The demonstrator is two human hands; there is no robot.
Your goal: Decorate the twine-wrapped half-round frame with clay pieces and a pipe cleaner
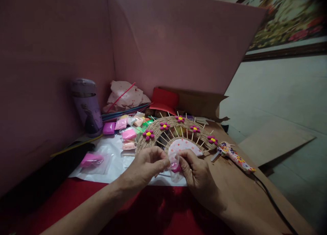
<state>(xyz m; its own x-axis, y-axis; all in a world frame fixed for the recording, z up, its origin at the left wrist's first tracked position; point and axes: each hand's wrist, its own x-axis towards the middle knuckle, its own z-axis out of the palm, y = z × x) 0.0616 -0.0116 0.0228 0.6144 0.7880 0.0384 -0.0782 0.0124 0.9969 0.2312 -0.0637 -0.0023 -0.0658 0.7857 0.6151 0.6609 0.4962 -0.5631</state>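
Observation:
Between my two hands is a small clear plastic bag (pixel 176 176) with something magenta in it, likely modelling clay. My left hand (pixel 150 161) pinches the bag's left edge between thumb and fingers. On the other side, my right hand (pixel 195 170) grips the bag's upper right part. Just beyond them lies a half-round woven twine fan (pixel 153 127) with thin sticks poking out. Magenta flowers with yellow centres (pixel 165 126) dot its band, and a white dotted fabric half-circle (pixel 185 145) sits at its base.
Several bright clay packets (pixel 129 134) lie on the white plastic sheet (pixel 114 160), with a pink packet (pixel 92 159) at left. A purple tumbler (pixel 88 108) stands behind. A flower-patterned glue gun (pixel 236 156) with a black cord rests at right. Pink panels (pixel 178 47) wall the back.

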